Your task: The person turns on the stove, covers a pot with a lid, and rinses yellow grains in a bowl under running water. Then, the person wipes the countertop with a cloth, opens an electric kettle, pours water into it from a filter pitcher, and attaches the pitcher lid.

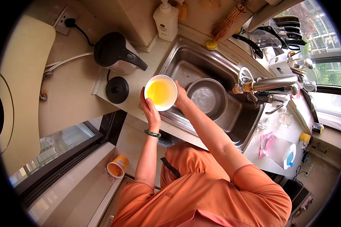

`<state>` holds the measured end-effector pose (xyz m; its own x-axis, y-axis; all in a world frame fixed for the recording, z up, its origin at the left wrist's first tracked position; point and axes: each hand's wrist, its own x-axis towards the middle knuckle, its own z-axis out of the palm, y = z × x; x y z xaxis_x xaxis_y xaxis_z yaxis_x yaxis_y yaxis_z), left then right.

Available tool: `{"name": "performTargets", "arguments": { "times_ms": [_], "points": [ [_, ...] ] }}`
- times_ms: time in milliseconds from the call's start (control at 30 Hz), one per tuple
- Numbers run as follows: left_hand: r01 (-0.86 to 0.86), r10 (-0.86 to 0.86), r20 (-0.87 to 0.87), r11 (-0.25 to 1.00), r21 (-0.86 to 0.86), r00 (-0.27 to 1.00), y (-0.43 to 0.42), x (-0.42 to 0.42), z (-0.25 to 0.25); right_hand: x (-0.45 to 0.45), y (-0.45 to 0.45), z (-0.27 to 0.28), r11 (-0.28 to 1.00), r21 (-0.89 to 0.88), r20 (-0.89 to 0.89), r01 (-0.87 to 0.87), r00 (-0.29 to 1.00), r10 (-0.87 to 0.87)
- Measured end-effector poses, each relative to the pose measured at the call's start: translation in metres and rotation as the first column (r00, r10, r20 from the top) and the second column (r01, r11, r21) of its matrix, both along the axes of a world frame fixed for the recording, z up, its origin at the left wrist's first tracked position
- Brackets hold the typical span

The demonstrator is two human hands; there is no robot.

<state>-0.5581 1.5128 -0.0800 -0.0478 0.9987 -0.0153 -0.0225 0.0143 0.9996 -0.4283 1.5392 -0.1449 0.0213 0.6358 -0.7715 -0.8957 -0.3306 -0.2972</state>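
A white bowl (172,92) is held between both my hands over the near left edge of the sink. Inside it lies yellow liquid with fine yellow grains (158,92) gathered toward its left side. My left hand (150,110) grips the bowl's lower left, a dark green bangle on that wrist. On the right side, my right hand (181,94) is closed around the wall, its fingertips partly hidden. Just right of the bowl, a round metal basin (221,109) sits in the stainless steel sink (233,125).
An electric kettle (119,53) and its round black base (117,90) stand left of the bowl. The faucet (274,83) reaches over the sink's right side. Behind the sink are a white pump bottle (166,22) and a yellow scrub brush (211,45). A clear pitcher (280,151) stands at right.
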Motion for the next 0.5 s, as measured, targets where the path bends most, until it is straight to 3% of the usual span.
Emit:
{"name": "performTargets", "arguments": {
  "times_ms": [200,500],
  "points": [
    [-0.014,0.014,-0.011,0.999,0.033,1.000,0.000,0.002,0.003,0.001,0.003,-0.021,1.000,0.009,-0.043,-0.001,0.999,0.001],
    [-0.034,0.045,-0.136,0.996,0.087,0.990,0.002,0.002,0.007,-0.002,0.006,-0.001,0.996,-0.083,-0.026,0.022,0.999,-0.025]
  ]
}}
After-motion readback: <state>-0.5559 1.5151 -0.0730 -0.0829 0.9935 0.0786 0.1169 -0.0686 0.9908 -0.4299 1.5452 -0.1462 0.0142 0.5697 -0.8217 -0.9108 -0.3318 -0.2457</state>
